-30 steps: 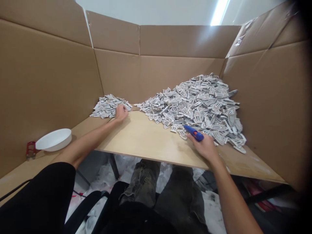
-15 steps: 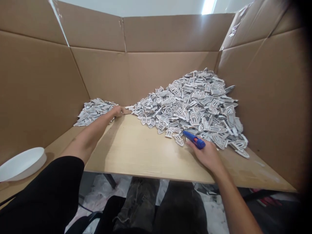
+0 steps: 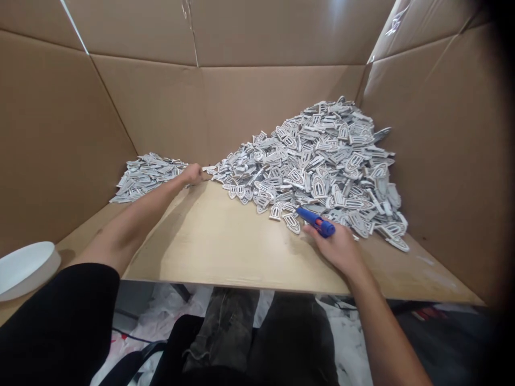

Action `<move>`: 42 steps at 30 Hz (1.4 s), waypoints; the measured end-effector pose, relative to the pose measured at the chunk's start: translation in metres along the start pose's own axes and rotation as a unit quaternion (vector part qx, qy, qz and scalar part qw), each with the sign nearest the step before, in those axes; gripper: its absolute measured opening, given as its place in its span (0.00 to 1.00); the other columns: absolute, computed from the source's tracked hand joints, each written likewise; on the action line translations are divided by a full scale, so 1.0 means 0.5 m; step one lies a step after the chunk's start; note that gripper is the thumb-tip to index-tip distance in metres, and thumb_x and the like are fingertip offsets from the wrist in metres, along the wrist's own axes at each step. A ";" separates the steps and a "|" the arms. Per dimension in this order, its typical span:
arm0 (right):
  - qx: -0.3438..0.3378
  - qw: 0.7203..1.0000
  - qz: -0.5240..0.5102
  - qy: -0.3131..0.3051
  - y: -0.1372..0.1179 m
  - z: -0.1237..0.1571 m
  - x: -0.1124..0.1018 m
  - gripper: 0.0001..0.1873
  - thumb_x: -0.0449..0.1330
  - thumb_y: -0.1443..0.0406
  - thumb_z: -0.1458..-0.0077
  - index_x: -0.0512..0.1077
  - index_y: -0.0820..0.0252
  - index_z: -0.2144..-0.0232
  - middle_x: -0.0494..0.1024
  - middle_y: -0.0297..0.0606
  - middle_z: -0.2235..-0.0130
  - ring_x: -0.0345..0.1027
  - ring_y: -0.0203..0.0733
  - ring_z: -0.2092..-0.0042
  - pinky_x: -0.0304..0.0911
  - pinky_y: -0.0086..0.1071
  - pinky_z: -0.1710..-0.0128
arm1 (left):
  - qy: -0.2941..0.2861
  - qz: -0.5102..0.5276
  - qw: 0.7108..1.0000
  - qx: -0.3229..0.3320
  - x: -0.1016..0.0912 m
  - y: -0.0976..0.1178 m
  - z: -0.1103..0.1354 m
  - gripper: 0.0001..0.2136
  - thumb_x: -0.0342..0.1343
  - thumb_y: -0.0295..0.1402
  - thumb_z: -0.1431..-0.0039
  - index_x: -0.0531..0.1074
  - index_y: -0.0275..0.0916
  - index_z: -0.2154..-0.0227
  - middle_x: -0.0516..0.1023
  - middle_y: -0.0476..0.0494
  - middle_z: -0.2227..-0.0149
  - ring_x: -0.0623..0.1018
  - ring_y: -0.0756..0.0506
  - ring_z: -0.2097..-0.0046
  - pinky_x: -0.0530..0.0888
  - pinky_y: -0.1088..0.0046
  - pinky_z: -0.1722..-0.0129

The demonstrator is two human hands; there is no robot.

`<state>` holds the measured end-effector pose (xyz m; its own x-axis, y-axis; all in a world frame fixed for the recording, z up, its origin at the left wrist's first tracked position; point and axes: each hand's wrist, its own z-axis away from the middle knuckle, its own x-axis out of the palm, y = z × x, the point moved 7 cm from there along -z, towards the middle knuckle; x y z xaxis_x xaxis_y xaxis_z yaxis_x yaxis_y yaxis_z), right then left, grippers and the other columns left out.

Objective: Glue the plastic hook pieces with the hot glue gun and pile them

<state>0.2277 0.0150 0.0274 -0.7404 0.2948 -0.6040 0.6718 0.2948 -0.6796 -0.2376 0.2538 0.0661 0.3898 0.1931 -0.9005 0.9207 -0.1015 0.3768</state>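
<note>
A large heap of small grey-and-white flat pieces (image 3: 322, 161) fills the back right of the wooden board (image 3: 225, 241). A smaller heap of the same pieces (image 3: 142, 174) lies at the back left. My left hand (image 3: 192, 174) reaches far forward between the two heaps, its fingers curled shut; what it holds, if anything, is hidden. My right hand (image 3: 340, 246) rests at the near edge of the large heap, closed around a blue tool (image 3: 316, 221) whose tip points at the pieces.
Tall cardboard walls (image 3: 48, 134) enclose the board on the left, back and right. A white bowl (image 3: 24, 268) sits at the near left. My legs and white plastic on the floor show below the board's front edge.
My left hand has moved from the small left heap rightward to the gap beside the large heap. My right hand with the blue tool has stayed put. The view has tilted down and shifted right.
</note>
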 end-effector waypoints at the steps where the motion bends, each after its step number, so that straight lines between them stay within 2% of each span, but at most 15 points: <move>1: 0.002 1.000 -0.005 0.011 -0.001 0.001 -0.001 0.22 0.63 0.46 0.44 0.75 0.58 0.72 0.75 0.35 0.76 0.65 0.43 0.71 0.60 0.33 0.69 | 0.000 0.021 1.000 0.008 0.007 0.032 0.015 0.10 0.65 0.28 0.49 0.70 0.37 0.81 0.69 0.51 0.80 0.71 0.47 0.67 0.67 0.73 0.61; 4: 0.014 0.998 -0.039 0.050 -0.008 0.003 -0.004 0.22 0.65 0.46 0.45 0.75 0.58 0.71 0.74 0.35 0.75 0.64 0.42 0.71 0.60 0.34 0.68 | -0.022 0.184 0.980 0.069 0.042 0.167 0.096 0.06 0.65 0.31 0.45 0.76 0.35 0.73 0.78 0.46 0.71 0.74 0.47 0.66 0.69 0.72 0.62; 9: 0.025 0.990 -0.124 0.057 -0.037 0.013 -0.005 0.23 0.67 0.46 0.47 0.77 0.60 0.68 0.78 0.39 0.71 0.66 0.43 0.70 0.63 0.36 0.67 | -0.144 0.360 0.895 0.221 0.124 0.423 0.302 0.12 0.67 0.40 0.44 0.79 0.35 0.69 0.80 0.42 0.68 0.76 0.47 0.66 0.71 0.70 0.62; 12: 0.012 0.990 -0.131 0.046 -0.051 0.018 -0.011 0.22 0.67 0.46 0.47 0.77 0.60 0.70 0.78 0.41 0.72 0.68 0.45 0.70 0.65 0.38 0.67 | -0.170 0.417 0.857 0.249 0.158 0.512 0.378 0.11 0.65 0.39 0.44 0.78 0.35 0.72 0.79 0.44 0.71 0.75 0.48 0.68 0.71 0.70 0.62; 15: -0.003 0.994 -0.106 0.033 -0.054 0.020 -0.020 0.21 0.68 0.47 0.48 0.77 0.59 0.71 0.78 0.40 0.73 0.69 0.46 0.69 0.67 0.39 0.66 | -0.165 0.431 0.845 0.271 0.181 0.560 0.409 0.11 0.65 0.39 0.43 0.79 0.35 0.72 0.79 0.44 0.71 0.75 0.48 0.68 0.71 0.70 0.62; 20: -0.020 0.996 -0.089 -0.012 -0.054 0.020 -0.031 0.23 0.66 0.46 0.46 0.77 0.60 0.72 0.76 0.38 0.76 0.68 0.44 0.71 0.66 0.37 0.67 | -0.163 0.449 0.841 0.253 0.220 0.591 0.402 0.09 0.66 0.36 0.43 0.78 0.35 0.72 0.78 0.45 0.73 0.74 0.49 0.70 0.71 0.71 0.66; 23: -0.031 0.997 -0.075 -0.020 -0.042 0.014 -0.035 0.22 0.65 0.46 0.46 0.79 0.61 0.68 0.76 0.38 0.75 0.68 0.45 0.70 0.67 0.38 0.66 | -0.172 0.460 0.841 0.226 0.242 0.596 0.394 0.11 0.66 0.38 0.42 0.77 0.35 0.73 0.78 0.44 0.73 0.75 0.48 0.71 0.73 0.70 0.66; 24: -0.026 0.997 -0.072 -0.004 -0.032 0.009 -0.041 0.22 0.64 0.47 0.46 0.80 0.61 0.66 0.77 0.38 0.74 0.69 0.45 0.70 0.67 0.38 0.66 | -0.155 0.455 0.852 0.210 0.245 0.592 0.391 0.11 0.64 0.38 0.41 0.77 0.35 0.72 0.78 0.43 0.73 0.76 0.47 0.70 0.74 0.69 0.66; 26: 0.002 0.995 -0.072 0.064 -0.004 0.000 -0.063 0.23 0.64 0.48 0.46 0.80 0.62 0.63 0.78 0.39 0.73 0.70 0.47 0.68 0.68 0.39 0.64 | -0.072 0.412 0.891 0.176 0.237 0.574 0.386 0.10 0.62 0.39 0.38 0.77 0.36 0.69 0.80 0.40 0.69 0.79 0.43 0.66 0.75 0.66 0.62; 28: 0.042 0.984 -0.078 0.156 0.029 -0.004 -0.091 0.22 0.64 0.50 0.48 0.79 0.63 0.62 0.79 0.42 0.70 0.72 0.49 0.66 0.69 0.41 0.62 | 0.025 0.323 0.933 0.153 0.225 0.558 0.389 0.12 0.61 0.41 0.37 0.77 0.36 0.64 0.82 0.33 0.61 0.80 0.37 0.56 0.75 0.59 0.53; 30: 0.086 0.968 -0.077 0.225 0.056 -0.002 -0.113 0.21 0.64 0.51 0.50 0.78 0.64 0.64 0.80 0.46 0.69 0.74 0.52 0.64 0.70 0.42 0.60 | 0.064 0.231 0.961 0.138 0.230 0.553 0.394 0.16 0.62 0.46 0.39 0.76 0.36 0.60 0.80 0.27 0.52 0.77 0.30 0.44 0.71 0.53 0.43; 32: 0.125 0.955 -0.064 0.263 0.072 0.004 -0.128 0.20 0.64 0.51 0.51 0.77 0.64 0.66 0.80 0.49 0.68 0.75 0.55 0.63 0.70 0.43 0.61 | 0.056 0.176 0.976 0.113 0.250 0.549 0.393 0.20 0.64 0.50 0.41 0.76 0.37 0.57 0.78 0.24 0.46 0.72 0.26 0.38 0.67 0.51 0.39; 35: 0.148 0.944 -0.047 0.291 0.073 0.013 -0.142 0.19 0.64 0.52 0.51 0.77 0.62 0.68 0.80 0.51 0.68 0.75 0.57 0.63 0.69 0.43 0.63 | 0.033 0.143 0.985 0.087 0.274 0.546 0.383 0.22 0.65 0.49 0.43 0.75 0.37 0.54 0.77 0.25 0.45 0.71 0.26 0.37 0.67 0.52 0.39; 39: 0.166 0.946 -0.037 0.276 0.066 0.016 -0.142 0.19 0.63 0.51 0.50 0.77 0.62 0.67 0.79 0.49 0.70 0.76 0.57 0.65 0.68 0.43 0.65 | -0.012 0.112 0.988 0.103 0.282 0.548 0.376 0.18 0.65 0.37 0.47 0.75 0.36 0.54 0.77 0.25 0.47 0.73 0.28 0.39 0.68 0.56 0.41; 42: 0.168 0.950 -0.048 0.258 0.066 0.013 -0.130 0.21 0.64 0.51 0.49 0.78 0.64 0.65 0.78 0.49 0.71 0.75 0.57 0.66 0.68 0.42 0.67 | -0.032 0.107 0.987 0.113 0.275 0.542 0.385 0.17 0.63 0.30 0.46 0.75 0.35 0.52 0.75 0.25 0.45 0.73 0.29 0.38 0.68 0.58 0.40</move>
<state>0.2979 -0.0004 0.0414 -0.6294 0.7139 -0.3069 0.4933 0.0619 -0.8676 0.0622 0.0651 0.0026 0.5671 0.0828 -0.8195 0.7867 -0.3491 0.5091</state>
